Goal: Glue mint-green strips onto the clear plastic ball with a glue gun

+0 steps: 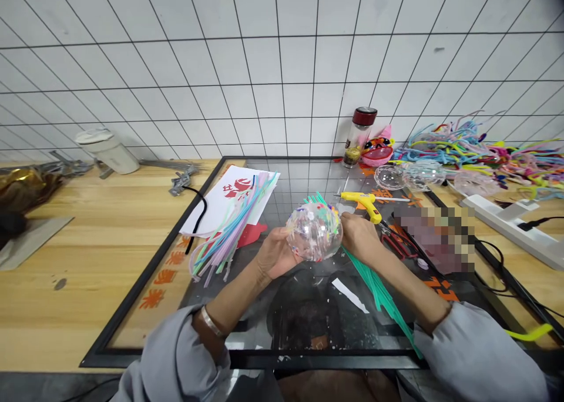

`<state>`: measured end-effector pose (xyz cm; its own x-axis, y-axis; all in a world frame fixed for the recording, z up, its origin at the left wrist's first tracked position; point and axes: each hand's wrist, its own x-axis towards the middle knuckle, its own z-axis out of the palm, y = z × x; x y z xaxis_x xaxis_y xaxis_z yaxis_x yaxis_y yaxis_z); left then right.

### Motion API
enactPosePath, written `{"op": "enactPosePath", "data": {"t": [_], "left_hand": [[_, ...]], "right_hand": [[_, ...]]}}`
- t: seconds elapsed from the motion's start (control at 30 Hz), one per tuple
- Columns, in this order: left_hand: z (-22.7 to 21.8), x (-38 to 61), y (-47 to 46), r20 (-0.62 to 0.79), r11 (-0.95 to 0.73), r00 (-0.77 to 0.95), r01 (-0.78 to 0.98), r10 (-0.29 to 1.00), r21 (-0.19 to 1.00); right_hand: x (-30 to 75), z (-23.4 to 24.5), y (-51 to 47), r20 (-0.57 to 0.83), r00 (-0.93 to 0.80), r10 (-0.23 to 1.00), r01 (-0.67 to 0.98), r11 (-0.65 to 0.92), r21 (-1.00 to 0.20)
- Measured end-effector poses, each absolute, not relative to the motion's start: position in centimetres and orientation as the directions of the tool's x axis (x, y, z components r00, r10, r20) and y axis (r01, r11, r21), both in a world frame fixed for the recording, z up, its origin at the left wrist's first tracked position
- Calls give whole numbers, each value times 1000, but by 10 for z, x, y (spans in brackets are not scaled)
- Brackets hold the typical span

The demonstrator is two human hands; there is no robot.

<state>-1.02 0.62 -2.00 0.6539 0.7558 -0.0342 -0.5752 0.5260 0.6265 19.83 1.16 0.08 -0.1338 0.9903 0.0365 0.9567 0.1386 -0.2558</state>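
A clear plastic ball [314, 231] filled with colourful bits is held between both hands above a glass-topped mat [145, 284]. My left hand [275, 254] cups its left side with the fingers curled round it. Pressed against the ball's right side is my right hand [359, 237], fingers closed. A bundle of green pipe cleaners [379, 293] runs from behind the ball down under my right forearm.
Pastel pipe cleaners [233, 225] lie on white paper at the left. A yellow glue gun [368, 202], red scissors [399, 243], a red-lidded jar [359, 134], clear half-spheres [416, 176], a pile of pipe cleaners [476, 149] and a power strip [506, 223] sit at the right.
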Motion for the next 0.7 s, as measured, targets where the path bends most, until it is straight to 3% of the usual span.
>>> {"op": "enactPosePath", "data": {"t": [0.2, 0.4, 0.57, 0.7], "left_hand": [[-23, -7, 6, 17, 509, 683, -560, 730, 654], [-29, -7, 8, 39, 497, 690, -558, 723, 664], [-29, -8, 9, 25, 504, 681, -565, 731, 654], [-29, -8, 10, 31, 499, 684, -562, 729, 660]], "right_hand": [[214, -1, 12, 184, -13, 983, 815, 117, -567], [238, 8, 15, 273, 123, 954, 415, 200, -888], [253, 17, 20, 311, 164, 936, 197, 277, -940], [255, 19, 18, 386, 270, 882, 159, 355, -921]]}}
